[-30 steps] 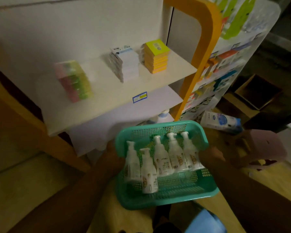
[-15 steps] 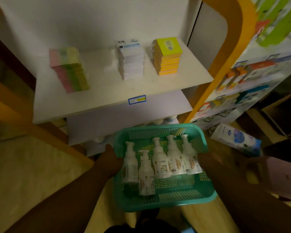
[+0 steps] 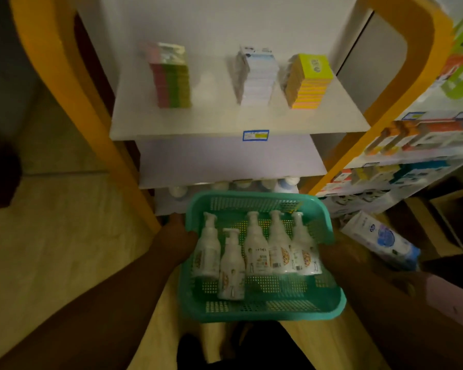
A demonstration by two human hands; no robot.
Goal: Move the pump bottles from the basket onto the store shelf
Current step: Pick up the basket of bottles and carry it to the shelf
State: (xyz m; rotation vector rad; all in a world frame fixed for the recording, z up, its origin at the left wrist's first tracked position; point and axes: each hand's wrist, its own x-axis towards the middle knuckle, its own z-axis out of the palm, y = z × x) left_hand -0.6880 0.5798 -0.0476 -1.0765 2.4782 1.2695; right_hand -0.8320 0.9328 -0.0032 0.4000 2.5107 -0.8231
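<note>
A teal perforated basket [image 3: 254, 312] is held low in front of the shelf unit. Several white pump bottles [image 3: 255, 249] lie side by side in it, pumps pointing toward the shelves. My left hand [image 3: 178, 237] grips the basket's left rim. My right hand [image 3: 337, 249] holds the right rim, mostly hidden behind the basket wall. The white store shelf [image 3: 225, 124] stands straight ahead, with a second white shelf [image 3: 225, 161] below it and a lower tier where bottle caps [image 3: 241, 184] show.
Three stacks of boxes sit on the top shelf: pink-green [image 3: 171, 78], white-blue [image 3: 257, 76], yellow-orange [image 3: 308, 81]. Orange frame posts [image 3: 72, 97] flank the unit. A white-blue pack [image 3: 380, 239] lies on the floor at right, beside cardboard boxes [image 3: 455, 212].
The view has swung to face the shelf unit squarely and come closer. Both hands still hold the basket, and the bottles in it have barely shifted.
</note>
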